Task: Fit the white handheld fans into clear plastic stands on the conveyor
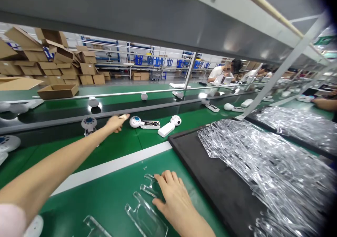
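My left hand (pixel 116 123) reaches over the green conveyor belt (pixel 118 144), fingers apart and partly curled, with nothing visible in it. Just right of its fingertips lies a white device with a round head (pixel 135 122) and an uncovered circuit board (pixel 150 124). A similar device (pixel 88 123) is partly hidden behind my left forearm. Low in the middle, my right hand (pixel 175 196) has its thumb and fingers around one end of a clear plastic piece (pixel 147 188), partly hidden under the palm. Another clear forked piece (pixel 144 214) lies beside it, and a third (pixel 96 226) is cut off below.
A black tray (pixel 207 174) piled with clear plastic pieces (pixel 252 153) stands on the right. A ball-patterned white device (pixel 168 127) lies on the belt. A slanted metal post (pixel 279 72) and an overhead shelf (pixel 147 23) frame the view. Co-workers sit farther along the line.
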Demonstrator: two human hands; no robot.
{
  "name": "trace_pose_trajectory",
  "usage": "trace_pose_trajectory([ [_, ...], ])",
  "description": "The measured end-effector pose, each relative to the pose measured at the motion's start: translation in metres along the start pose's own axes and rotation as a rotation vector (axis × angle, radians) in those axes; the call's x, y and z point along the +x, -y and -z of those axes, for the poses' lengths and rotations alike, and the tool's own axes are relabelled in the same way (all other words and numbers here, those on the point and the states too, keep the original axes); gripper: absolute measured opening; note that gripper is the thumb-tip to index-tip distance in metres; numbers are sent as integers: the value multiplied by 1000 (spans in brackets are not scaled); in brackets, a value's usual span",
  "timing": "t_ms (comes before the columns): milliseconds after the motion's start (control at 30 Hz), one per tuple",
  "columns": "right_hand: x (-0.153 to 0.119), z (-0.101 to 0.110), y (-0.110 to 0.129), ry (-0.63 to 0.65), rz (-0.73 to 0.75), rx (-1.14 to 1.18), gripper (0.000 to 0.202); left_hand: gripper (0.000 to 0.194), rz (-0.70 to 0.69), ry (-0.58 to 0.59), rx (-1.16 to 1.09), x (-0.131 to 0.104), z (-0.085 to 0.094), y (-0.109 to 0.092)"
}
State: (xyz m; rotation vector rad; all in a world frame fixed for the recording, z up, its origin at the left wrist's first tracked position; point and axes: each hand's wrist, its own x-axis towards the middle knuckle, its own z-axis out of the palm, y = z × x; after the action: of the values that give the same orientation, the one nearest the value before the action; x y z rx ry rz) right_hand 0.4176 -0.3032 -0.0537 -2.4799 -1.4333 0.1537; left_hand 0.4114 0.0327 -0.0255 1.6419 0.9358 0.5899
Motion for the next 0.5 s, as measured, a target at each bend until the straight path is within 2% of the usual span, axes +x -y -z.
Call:
trace_pose_trajectory([
  [100,-3,-8,-7,-42,-9,84,48,51,196,38,-3,17,-48,-1],
  [167,-6,-8,-13,-104,-17,209,46,47,218,36,-47,20,-63,-3],
  [233,-5,0,-18,-168,-29,345,41,43,161,24,-96,15,-62,-8],
  [333,5,21,-19,-259,-46,433,42,45,11,4,-142,-6,-47,-25],
  [433,27,40,-9,-352,12,407,49,57,-185,-56,-172,-39,-34,-49],
  [500,44,47,2,-419,61,356,49,58,-276,-48,-197,-67,-29,-66],
])
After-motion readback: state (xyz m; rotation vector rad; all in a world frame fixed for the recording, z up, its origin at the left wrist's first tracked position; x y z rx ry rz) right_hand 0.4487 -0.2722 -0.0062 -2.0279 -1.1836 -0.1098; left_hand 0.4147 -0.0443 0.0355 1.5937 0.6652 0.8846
